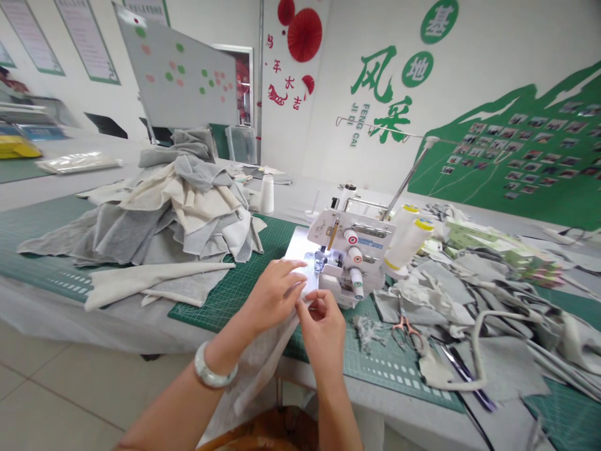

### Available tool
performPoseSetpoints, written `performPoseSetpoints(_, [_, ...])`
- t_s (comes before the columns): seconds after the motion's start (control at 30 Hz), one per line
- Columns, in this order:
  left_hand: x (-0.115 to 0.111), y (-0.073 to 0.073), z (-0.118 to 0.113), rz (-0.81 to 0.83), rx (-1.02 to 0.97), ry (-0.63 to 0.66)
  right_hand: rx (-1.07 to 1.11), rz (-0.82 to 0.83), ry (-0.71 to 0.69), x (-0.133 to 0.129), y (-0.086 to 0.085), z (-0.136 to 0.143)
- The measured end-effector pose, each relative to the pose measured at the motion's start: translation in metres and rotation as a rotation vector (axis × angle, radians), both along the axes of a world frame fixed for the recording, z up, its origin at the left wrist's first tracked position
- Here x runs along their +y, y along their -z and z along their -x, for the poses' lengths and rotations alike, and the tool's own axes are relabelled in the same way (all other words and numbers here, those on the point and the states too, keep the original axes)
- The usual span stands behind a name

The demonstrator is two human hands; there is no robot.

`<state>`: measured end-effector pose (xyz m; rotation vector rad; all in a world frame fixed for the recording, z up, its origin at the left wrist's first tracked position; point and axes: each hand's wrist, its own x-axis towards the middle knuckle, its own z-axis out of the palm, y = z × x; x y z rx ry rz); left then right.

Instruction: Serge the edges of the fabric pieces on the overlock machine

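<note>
Heap of grey and cream cloth pieces [162, 210]: left part of the worktop [290, 203], running toward its front edge. Left hand [272, 291]: fingers bent, at the machine's bed; grip cannot be told. Pale cloth [265, 360]: from bed down over front edge. Right hand [325, 326]: thumb and forefinger pinching that cloth. Sewing machine [350, 241]: back from front edge. Scissors [407, 332]: right of machine, among offcuts [436, 291].

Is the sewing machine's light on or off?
On, it seems: the sewing machine shows a bright white glow on its bed, beyond the left hand. The lamp itself cannot be made out.
</note>
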<state>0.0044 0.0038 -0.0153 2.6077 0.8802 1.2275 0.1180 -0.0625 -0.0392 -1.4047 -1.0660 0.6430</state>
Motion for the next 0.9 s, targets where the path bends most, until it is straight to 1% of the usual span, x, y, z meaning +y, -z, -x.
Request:
performPoseSetpoints(0.07, [-0.012, 0.008, 0.007, -0.027, -0.080, -0.093, 0.022, -0.016, -0.007, -0.002, 0.002, 0.005])
performPoseSetpoints(0.13, [-0.014, 0.021, 0.019, 0.025, -0.187, -0.242, 0.050, -0.021, -0.003, -0.004, 0.005, 0.009])
performPoseSetpoints(0.2, [-0.009, 0.035, 0.033, 0.193, -0.307, -0.383, 0.074, -0.019, 0.031, -0.004, 0.009, 0.012])
performPoseSetpoints(0.23, [-0.005, 0.042, 0.040, 0.324, -0.360, -0.412, 0.082, -0.020, 0.061, -0.004, 0.011, 0.013])
performPoseSetpoints(0.27, [-0.002, 0.047, 0.046, 0.473, -0.401, -0.403, 0.090, -0.026, 0.094, -0.003, 0.013, 0.014])
performPoseSetpoints(0.3, [0.000, 0.051, 0.051, 0.623, -0.431, -0.358, 0.101, -0.035, 0.123, -0.002, 0.016, 0.016])
performPoseSetpoints(0.37, [0.000, 0.053, 0.055, 0.877, -0.456, -0.225, 0.145, -0.062, 0.153, 0.001, 0.020, 0.018])
performPoseSetpoints(0.4, [-0.002, 0.053, 0.055, 0.974, -0.463, -0.163, 0.178, -0.075, 0.159, 0.002, 0.023, 0.020])
performPoseSetpoints(0.47, [-0.009, 0.049, 0.052, 1.143, -0.510, -0.080, 0.251, -0.088, 0.166, 0.005, 0.026, 0.021])
performPoseSetpoints(0.53, [-0.015, 0.042, 0.051, 1.295, -0.619, -0.028, 0.300, -0.086, 0.191, 0.007, 0.029, 0.021])
performPoseSetpoints(0.57, [-0.017, 0.038, 0.052, 1.333, -0.699, -0.015, 0.314, -0.084, 0.213, 0.008, 0.030, 0.020])
performPoseSetpoints(0.6, [-0.018, 0.034, 0.055, 1.331, -0.784, -0.016, 0.322, -0.084, 0.234, 0.008, 0.031, 0.020])
performPoseSetpoints(0.63, [-0.018, 0.029, 0.058, 1.287, -0.865, -0.029, 0.326, -0.083, 0.249, 0.008, 0.031, 0.019])
performPoseSetpoints(0.7, [-0.016, 0.020, 0.068, 1.114, -0.984, -0.070, 0.325, -0.083, 0.255, 0.008, 0.031, 0.019])
performPoseSetpoints(0.73, [-0.013, 0.017, 0.074, 1.015, -1.008, -0.088, 0.320, -0.086, 0.248, 0.007, 0.031, 0.019])
performPoseSetpoints(0.8, [-0.007, 0.015, 0.083, 0.851, -0.973, -0.127, 0.299, -0.094, 0.231, 0.006, 0.031, 0.021])
performPoseSetpoints(0.83, [-0.002, 0.017, 0.087, 0.784, -0.924, -0.162, 0.288, -0.098, 0.227, 0.005, 0.031, 0.022])
performPoseSetpoints(0.9, [0.006, 0.024, 0.090, 0.674, -0.765, -0.272, 0.277, -0.101, 0.219, 0.003, 0.031, 0.022])
